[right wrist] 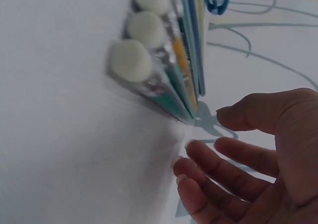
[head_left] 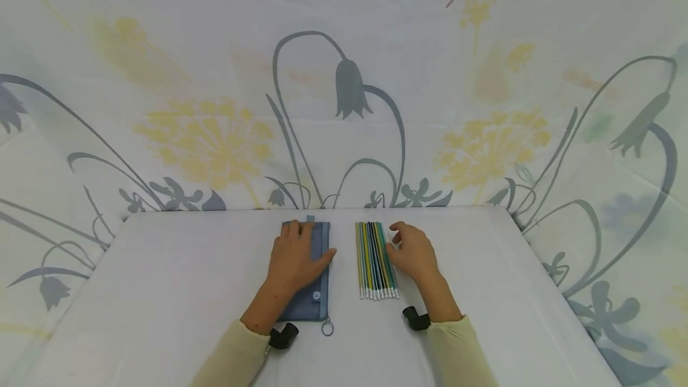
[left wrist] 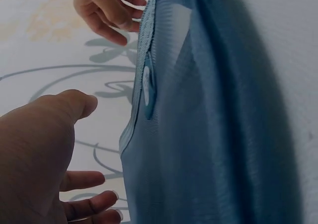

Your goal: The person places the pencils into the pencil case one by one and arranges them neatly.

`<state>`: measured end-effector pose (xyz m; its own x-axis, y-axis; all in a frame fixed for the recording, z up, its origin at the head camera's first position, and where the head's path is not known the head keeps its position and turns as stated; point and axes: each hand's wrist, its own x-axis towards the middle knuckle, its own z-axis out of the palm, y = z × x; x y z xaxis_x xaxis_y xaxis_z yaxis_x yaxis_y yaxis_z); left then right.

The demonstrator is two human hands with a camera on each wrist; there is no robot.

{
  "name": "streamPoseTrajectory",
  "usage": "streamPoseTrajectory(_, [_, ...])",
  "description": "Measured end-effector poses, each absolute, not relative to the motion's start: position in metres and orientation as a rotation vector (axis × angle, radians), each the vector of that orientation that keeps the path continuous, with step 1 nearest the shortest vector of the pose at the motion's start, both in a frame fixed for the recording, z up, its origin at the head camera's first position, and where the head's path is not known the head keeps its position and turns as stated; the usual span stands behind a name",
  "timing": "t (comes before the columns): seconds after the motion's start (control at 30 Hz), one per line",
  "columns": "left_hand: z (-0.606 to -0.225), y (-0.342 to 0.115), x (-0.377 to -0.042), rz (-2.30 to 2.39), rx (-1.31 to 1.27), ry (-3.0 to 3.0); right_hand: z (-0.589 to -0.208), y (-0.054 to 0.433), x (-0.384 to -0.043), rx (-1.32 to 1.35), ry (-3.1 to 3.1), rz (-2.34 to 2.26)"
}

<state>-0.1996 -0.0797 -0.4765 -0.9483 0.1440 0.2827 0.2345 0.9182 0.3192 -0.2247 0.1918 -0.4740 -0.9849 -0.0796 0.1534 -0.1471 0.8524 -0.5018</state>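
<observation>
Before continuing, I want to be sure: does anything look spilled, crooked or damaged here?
Nothing stands out: the pencils lie side by side, erasers all at one end, and the blue pouch lies flat.

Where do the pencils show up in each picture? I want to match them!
Head: the pencils lie side by side, below and a little right of the centre, between the blue pouch and the right hand.
Left wrist: I can't make them out here.
Right wrist: near the top, around the middle, blunt ends towards the camera.
Shared landmark: the right hand, top left in the left wrist view, bottom right in the right wrist view.
</observation>
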Motion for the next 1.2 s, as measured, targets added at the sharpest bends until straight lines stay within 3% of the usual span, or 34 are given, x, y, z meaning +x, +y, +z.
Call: streamPoseTrajectory(1.2, [-0.493,-0.066,-0.191,-0.573,-0.243,-2.820,-0.470,0.180,-0.212,-0.075,-3.080,0.740])
